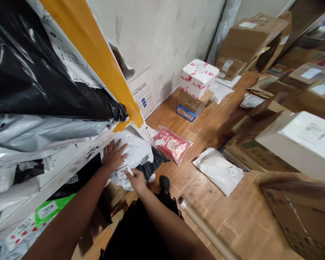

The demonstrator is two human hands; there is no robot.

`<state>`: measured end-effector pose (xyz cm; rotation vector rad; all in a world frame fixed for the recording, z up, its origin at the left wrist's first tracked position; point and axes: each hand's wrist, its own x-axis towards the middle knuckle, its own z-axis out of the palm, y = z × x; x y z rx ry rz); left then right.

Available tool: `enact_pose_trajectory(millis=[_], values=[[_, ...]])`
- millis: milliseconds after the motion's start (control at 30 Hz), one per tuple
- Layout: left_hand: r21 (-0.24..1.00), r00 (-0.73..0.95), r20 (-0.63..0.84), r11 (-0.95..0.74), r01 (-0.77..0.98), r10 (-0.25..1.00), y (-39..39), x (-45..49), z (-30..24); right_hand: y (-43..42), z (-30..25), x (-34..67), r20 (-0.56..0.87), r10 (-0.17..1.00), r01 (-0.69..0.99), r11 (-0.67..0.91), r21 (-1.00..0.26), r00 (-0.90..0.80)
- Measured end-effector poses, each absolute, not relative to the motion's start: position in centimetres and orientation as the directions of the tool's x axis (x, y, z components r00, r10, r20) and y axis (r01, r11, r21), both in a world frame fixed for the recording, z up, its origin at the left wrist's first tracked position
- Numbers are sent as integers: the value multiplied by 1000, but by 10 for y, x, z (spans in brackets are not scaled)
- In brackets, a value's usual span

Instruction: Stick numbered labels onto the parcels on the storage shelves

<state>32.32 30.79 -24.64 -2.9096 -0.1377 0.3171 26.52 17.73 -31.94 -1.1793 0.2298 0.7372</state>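
My left hand (113, 154) lies flat with its fingers spread on a white plastic parcel (135, 150) at the low end of a shelf. My right hand (136, 179) pinches the lower edge of the same parcel beside a white label numbered 7020 (122, 170). A black bag (153, 164) sticks out from under the white parcel. My black shoe (164, 183) is just right of the right hand.
A shelf (67, 159) on the left is stuffed with black and grey bags; a green parcel marked 7014 (49, 208) sits low. On the wooden floor lie a red packet (172, 144) and a white bag (219, 169). Cardboard boxes (300, 141) crowd the right; a white-and-red box (198, 77) stands by the wall.
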Motion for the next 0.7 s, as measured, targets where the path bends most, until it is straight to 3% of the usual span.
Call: enact_pose_trajectory(millis=[233,333,400,467,500,567,633,700], values=[[-184,993,-109,-983,25,46,297,309,-236,126,-319,244,-564,416,-675,196,-711,714],[-115,985,73,-980,164,156,282,280,-224,107,-311,242,-535,453,-671,220,-708,713],[54,941,213,-965,257,263,265,252,-217,98,-304,242,-512,472,-660,227,-716,718],[344,894,243,-895,283,376,242,223,-215,92,-297,241,-488,493,-648,228,-726,720],[519,871,185,-798,306,454,230,210,-215,90,-293,240,-476,505,-643,226,-732,720],[808,795,-69,-433,399,603,207,188,-218,86,-285,234,-453,532,-633,217,-743,715],[875,697,-366,-28,484,616,190,173,-222,81,-277,224,-430,559,-620,203,-758,709],[819,639,-539,163,550,549,181,160,-221,73,-270,209,-411,576,-603,185,-776,707]])
